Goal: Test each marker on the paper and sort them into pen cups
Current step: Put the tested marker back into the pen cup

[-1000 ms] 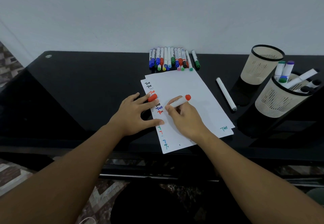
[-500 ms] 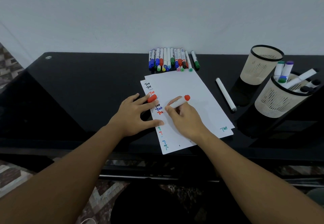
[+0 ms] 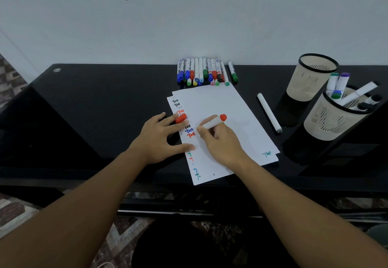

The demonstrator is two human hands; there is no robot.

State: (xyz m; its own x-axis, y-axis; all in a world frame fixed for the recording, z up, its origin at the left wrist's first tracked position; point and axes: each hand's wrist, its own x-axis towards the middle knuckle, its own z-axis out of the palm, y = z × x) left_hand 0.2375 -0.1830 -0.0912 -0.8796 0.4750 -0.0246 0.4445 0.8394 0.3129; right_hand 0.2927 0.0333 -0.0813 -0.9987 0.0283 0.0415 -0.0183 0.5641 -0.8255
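My right hand grips a white marker with a red end, its tip down at the left edge of the white paper, beside a red "Test" mark. My left hand lies spread on the paper's left edge, with the red cap pinched between two fingers. A row of several capped markers lies along the wall behind the paper. Two beige mesh pen cups stand at the right: the far cup looks empty, the near cup holds several markers.
A plain white marker lies loose on the black table between the paper and the cups. The wall runs close behind the marker row. The table's front edge lies under my forearms.
My right hand has shifted slightly as the red marker writes at the paper's left edge. My left hand stays put, still holding the cap.
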